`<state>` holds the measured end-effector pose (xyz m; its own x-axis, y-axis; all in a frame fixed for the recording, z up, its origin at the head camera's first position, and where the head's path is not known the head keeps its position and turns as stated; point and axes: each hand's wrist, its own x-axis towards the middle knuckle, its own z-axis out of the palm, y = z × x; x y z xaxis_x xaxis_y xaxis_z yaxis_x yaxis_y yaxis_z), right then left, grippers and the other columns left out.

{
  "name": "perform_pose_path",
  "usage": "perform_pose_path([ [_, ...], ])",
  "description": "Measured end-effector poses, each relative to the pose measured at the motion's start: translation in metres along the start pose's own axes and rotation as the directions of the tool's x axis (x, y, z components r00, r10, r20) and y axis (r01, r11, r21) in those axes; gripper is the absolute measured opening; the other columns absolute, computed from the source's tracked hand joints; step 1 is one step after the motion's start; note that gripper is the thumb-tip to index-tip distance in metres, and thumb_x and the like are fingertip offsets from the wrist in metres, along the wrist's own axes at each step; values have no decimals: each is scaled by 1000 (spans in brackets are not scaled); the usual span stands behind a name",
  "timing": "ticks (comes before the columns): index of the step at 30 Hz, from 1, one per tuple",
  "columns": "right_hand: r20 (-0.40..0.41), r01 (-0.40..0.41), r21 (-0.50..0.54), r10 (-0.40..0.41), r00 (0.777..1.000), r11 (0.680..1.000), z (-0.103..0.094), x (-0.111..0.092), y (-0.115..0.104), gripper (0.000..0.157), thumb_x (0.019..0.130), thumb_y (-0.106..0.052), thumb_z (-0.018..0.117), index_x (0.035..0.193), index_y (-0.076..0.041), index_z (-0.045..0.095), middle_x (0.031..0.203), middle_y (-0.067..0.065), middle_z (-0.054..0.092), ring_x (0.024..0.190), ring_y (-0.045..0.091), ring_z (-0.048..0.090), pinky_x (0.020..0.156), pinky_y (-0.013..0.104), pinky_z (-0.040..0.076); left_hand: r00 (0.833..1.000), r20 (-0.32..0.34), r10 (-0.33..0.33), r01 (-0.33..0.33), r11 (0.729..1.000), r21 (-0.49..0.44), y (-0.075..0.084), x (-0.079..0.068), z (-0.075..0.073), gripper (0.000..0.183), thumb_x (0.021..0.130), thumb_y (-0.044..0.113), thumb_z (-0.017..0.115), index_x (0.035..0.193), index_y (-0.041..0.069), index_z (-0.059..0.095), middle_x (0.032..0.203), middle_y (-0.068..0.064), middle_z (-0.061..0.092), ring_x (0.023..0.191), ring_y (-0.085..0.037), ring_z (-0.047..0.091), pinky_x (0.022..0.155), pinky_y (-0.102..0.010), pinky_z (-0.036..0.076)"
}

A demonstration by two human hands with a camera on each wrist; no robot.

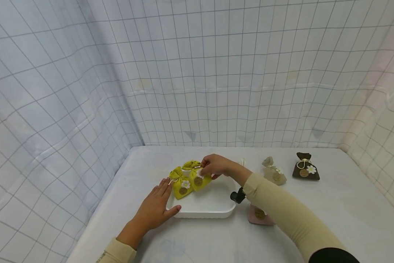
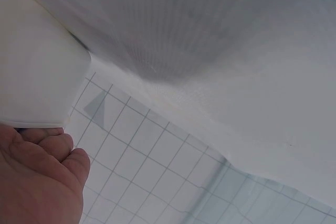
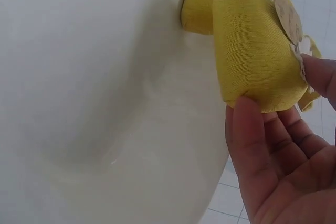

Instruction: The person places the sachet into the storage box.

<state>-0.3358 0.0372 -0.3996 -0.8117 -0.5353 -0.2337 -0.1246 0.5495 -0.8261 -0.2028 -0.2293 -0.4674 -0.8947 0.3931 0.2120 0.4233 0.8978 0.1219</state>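
Hands at a white tray [image 1: 200, 214]: the left hand [image 1: 154, 208] lies spread at its left rim, the right hand [image 1: 218, 165] pinches a yellow bag [image 1: 202, 185].
Work looks partway along: the pinched bag is over the tray's far left part, beside a second yellow bag [image 1: 177, 191] inside the tray, while a pink bag [image 1: 260, 216], a beige bag [image 1: 277, 176] and a dark brown bag [image 1: 306, 171] lie outside, right of the tray. The left fingers are straight, thumb apart; whether they touch the second bag, I cannot tell. The right thumb and fingers close around the pinched bag; whether the tray supports it is unclear.
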Motion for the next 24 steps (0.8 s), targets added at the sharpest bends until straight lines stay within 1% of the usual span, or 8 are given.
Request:
perform_pose_path([
  [3,-9,-4,-56,4,1000,998,3,0,-1,20,87,-16,77,97,-6,63,90,6,61,75,17,57,63,33,57,1000,-6,5,-5,1000,-5,0,0,0,89,94,61,56,152,-4,35,160,-18,26,148,-32,22,115,-52,27],
  [7,-17,-7,-131,5,1000,991,8,-1,-4,19,86,-16,78,95,-7,64,87,5,61,73,15,56,62,31,55,1000,4,1,-1,1000,-15,-1,-1,0,89,94,61,55,153,-2,32,161,-17,24,149,-31,20,116,-52,26],
  [12,-28,-6,-180,1,1000,984,13,2,-1,18,84,-15,79,93,-7,65,85,4,63,70,14,56,59,27,52,1000,0,0,0,1000,-19,-1,-1,0,89,94,61,55,153,-2,32,161,-17,24,149,-31,21,116,-52,27],
  [16,-31,-8,-217,1,1000,976,15,4,-1,18,84,-16,79,94,-8,66,85,3,64,70,14,57,59,27,53,1000,-8,7,-8,1000,-14,-1,-1,0,89,94,61,55,152,-3,34,160,-18,25,148,-32,22,115,-52,28],
  [19,-33,-15,-228,8,999,974,15,4,-2,18,85,-16,79,95,-8,66,85,3,64,72,15,59,60,28,54,1000,-5,8,-8,1000,-10,-1,-1,-1,89,94,60,55,152,-3,34,161,-18,25,148,-32,22,115,-53,27],
  [24,-30,-33,-218,27,999,975,16,4,-4,19,85,-14,79,97,-6,66,87,3,64,76,16,61,63,28,56,1000,0,6,-6,1000,-10,-1,-1,-2,88,94,59,56,153,-2,33,161,-17,25,149,-32,21,115,-52,27],
])
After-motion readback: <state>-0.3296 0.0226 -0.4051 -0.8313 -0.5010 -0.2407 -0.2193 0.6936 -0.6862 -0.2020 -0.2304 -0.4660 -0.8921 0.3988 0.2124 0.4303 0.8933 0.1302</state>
